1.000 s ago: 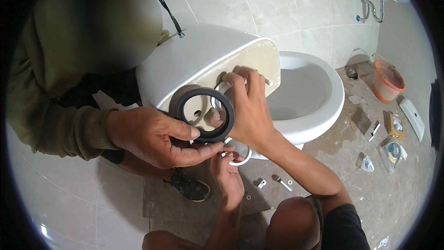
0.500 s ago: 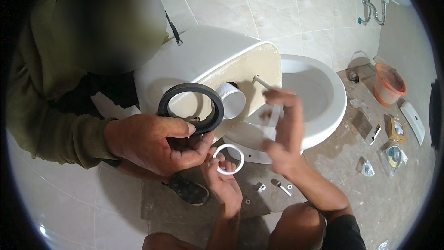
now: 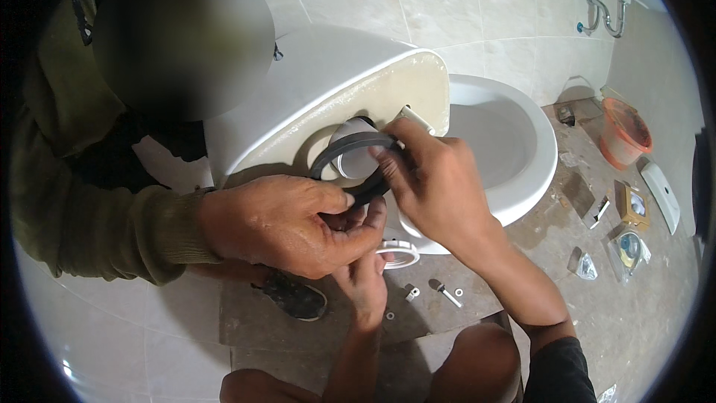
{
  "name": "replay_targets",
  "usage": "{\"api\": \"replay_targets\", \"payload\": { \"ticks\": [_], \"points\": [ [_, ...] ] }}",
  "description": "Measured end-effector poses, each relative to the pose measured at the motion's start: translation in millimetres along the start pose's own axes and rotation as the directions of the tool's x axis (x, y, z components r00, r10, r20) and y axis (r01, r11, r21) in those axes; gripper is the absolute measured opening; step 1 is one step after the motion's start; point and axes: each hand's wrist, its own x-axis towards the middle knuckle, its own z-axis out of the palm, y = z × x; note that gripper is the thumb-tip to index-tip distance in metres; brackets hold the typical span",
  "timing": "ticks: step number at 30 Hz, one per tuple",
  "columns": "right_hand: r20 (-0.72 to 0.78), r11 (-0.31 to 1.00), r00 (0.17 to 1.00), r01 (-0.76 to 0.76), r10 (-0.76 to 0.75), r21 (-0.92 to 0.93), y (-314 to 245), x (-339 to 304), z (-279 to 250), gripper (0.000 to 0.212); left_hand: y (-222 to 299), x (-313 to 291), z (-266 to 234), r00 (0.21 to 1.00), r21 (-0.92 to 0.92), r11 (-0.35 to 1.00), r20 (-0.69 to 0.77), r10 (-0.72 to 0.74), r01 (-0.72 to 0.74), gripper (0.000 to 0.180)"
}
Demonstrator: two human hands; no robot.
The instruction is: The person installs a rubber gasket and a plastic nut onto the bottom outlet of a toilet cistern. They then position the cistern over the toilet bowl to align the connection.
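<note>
"Pale wall tiles (image 3: pixel 477 7) line the far side of the head view, and grey floor (image 3: pixel 514 328) runs near and right. Where's the black ring?"

"Near the middle, before the cream underside of the white cistern (image 3: pixel 298 75). The right hand (image 3: pixel 444 183) has thumb and fingers closed on the black ring's (image 3: pixel 350 140) right edge; a co-worker's hand (image 3: pixel 291 224) grips its near left edge."

"Touching the white pipe stub (image 3: pixel 356 158) behind it?"

"Can't tell; their outlines overlap."

"And the left hand (image 3: pixel 364 283)?"

"Nearer, clamped on the left edge of a white ring (image 3: pixel 412 257)."

"Any room?"

"Tight at left, where the co-worker's hand crowds in. Right, floor stretches from the toilet bowl's (image 3: pixel 537 157) rim to the orange bucket (image 3: pixel 625 134). A white bolt (image 3: pixel 450 295) lies near, right of the left hand."
</note>
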Motion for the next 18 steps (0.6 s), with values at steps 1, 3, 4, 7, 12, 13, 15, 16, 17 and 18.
{"api": "replay_targets", "payload": {
  "ticks": [1,3,4,7,12,13,15,16,17,18],
  "points": [
    [-0.037,0.999,0.999,0.015,-0.016,-0.037,3.4,-1.5,2.0,0.019,7.6,-0.7,11.6,0.996,-0.145,0.987,-0.042,-0.083,0.076,0.030],
    [-0.118,0.993,0.992,0.036,-0.050,-0.116,15.5,-6.6,8.6,0.018,4.4,4.8,22.1,0.998,-0.069,0.996,0.016,0.054,-0.053,0.029],
    [-0.127,0.990,0.991,0.015,-0.033,-0.138,18.9,-7.8,10.9,0.017,3.4,6.4,27.8,0.992,-0.043,0.992,0.034,0.121,-0.120,0.028],
    [-0.135,0.990,0.990,-0.064,0.047,-0.123,21.6,-5.0,15.6,0.018,4.1,13.8,38.4,0.985,0.081,0.982,0.000,0.171,-0.170,0.028],
    [-0.060,0.989,0.988,-0.146,0.144,-0.030,14.4,2.0,13.4,0.021,-14.1,21.1,33.8,0.984,0.069,0.983,-0.048,0.172,-0.168,0.019],
    [-0.087,0.991,0.989,-0.124,0.120,-0.044,14.2,1.3,14.4,0.019,-20.5,21.1,28.3,0.985,0.086,0.983,-0.048,0.164,-0.159,0.019],
    [-0.138,0.995,0.988,-0.081,0.071,-0.066,17.3,-0.4,19.0,0.016,-23.3,21.2,20.8,0.988,0.152,0.978,-0.048,0.149,-0.140,0.019],
    [-0.116,0.995,0.990,-0.085,0.080,-0.047,16.9,0.5,19.2,0.017,-20.5,19.9,20.5,0.991,0.119,0.987,-0.055,0.119,-0.112,0.018],
    [-0.093,0.995,0.992,-0.092,0.089,-0.026,15.2,1.5,18.0,0.017,-16.8,18.2,19.7,0.994,0.088,0.993,-0.062,0.088,-0.083,0.017],
    [-0.070,0.995,0.993,-0.099,0.099,-0.005,13.7,2.1,17.3,0.018,-9.7,15.6,20.2,0.997,-0.021,0.999,-0.071,0.033,-0.034,0.016]
  ]
}}
